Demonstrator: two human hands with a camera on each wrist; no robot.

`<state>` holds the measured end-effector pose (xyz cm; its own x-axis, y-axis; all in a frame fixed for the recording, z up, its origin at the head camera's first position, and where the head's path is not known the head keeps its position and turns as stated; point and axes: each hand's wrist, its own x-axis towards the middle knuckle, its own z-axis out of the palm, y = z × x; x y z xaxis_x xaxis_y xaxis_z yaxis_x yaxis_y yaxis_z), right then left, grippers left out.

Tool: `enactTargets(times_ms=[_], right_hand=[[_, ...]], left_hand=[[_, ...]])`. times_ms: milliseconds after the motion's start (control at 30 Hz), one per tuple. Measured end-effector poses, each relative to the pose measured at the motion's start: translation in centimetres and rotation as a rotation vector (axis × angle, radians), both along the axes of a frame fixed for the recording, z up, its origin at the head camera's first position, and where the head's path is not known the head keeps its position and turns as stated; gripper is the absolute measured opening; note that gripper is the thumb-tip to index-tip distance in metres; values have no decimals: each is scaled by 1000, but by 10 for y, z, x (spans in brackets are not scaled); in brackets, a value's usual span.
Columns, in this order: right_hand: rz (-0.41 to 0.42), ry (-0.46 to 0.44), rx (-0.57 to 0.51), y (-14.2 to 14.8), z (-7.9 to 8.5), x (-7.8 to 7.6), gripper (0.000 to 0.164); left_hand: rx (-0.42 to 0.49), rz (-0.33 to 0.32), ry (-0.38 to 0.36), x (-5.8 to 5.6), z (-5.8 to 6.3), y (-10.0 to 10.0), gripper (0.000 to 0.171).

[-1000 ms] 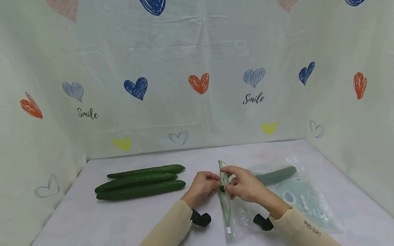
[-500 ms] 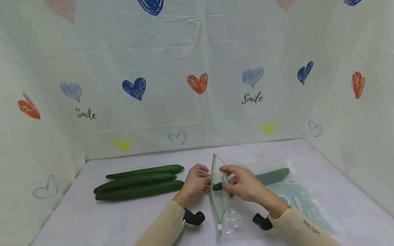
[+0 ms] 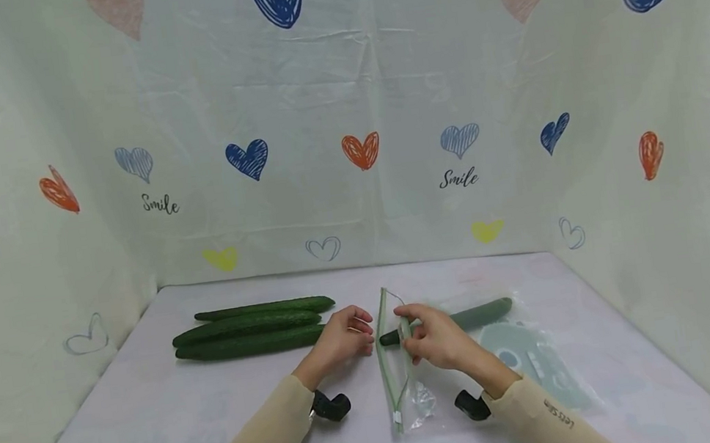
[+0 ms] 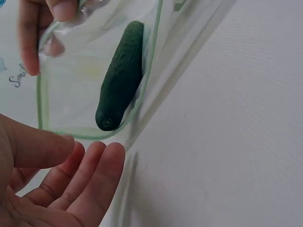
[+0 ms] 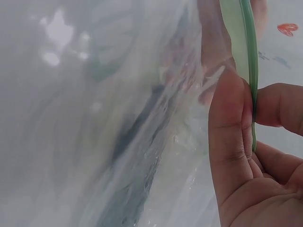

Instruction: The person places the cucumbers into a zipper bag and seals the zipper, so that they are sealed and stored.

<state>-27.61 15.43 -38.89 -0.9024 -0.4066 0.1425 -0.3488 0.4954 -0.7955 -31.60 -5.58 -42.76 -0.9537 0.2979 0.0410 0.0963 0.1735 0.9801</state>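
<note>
Left hand (image 3: 342,335) farther left, bagged cucumber (image 4: 120,78) beside right grip (image 3: 437,337)

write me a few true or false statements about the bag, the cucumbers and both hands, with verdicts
1. The right hand pinches the bag near its mouth. True.
2. The bag is sealed shut. False: its mouth is open.
3. A cucumber lies in the bag, one end near the mouth. True.
4. Only two cucumbers lie outside the bag. False: three cucumbers lie side by side outside it.
5. The left hand holds no cucumber. True.
</note>
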Motion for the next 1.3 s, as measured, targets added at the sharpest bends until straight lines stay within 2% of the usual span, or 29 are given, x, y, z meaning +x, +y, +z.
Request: enactTargets(times_ms=[200, 367, 633, 800, 967, 1100, 1300], right_hand=[[-2, 3, 20, -1, 2, 1, 54], [5, 8, 36, 0, 2, 2, 55], [20, 7, 23, 1, 1, 3, 54], [22, 7, 25, 1, 1, 3, 54], [27, 14, 37, 1, 0, 2, 53], [33, 16, 50, 1, -2, 2, 53], [38, 32, 73, 2, -2, 2, 53]], left_hand=[[-1, -42, 54, 12, 5, -17, 29], [-22, -43, 92, 19, 9, -36, 27], [-352, 26, 316, 32, 19, -84, 23], [-467, 78, 395, 34, 20, -120, 23], [-636, 171, 507, 37, 21, -152, 24], [-732, 231, 556, 41, 18, -171, 25], [-837, 295, 573, 45, 11, -189, 32]])
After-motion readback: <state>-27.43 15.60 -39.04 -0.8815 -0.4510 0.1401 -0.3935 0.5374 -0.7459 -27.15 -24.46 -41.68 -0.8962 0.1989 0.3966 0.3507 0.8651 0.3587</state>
